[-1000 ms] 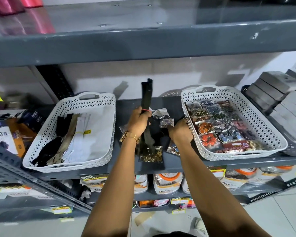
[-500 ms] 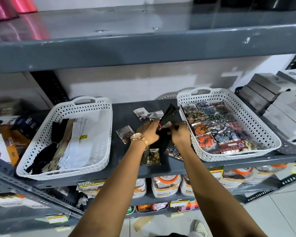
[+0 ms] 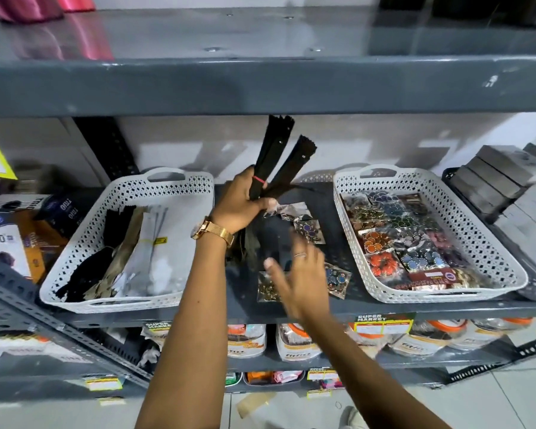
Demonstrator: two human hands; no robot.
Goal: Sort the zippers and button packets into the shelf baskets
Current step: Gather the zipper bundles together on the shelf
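Gripping one black zipper bundle (image 3: 271, 168) in left hand (image 3: 242, 202), two white baskets (image 3: 198, 193)

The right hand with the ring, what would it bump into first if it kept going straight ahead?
Probably the purple button packet lying on the shelf just past the open right hand's fingertips, though depth is hard to judge.

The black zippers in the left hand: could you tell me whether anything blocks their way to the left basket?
Nothing visible does. The zippers are held above the shelf, and the left basket lies open beside the left hand.
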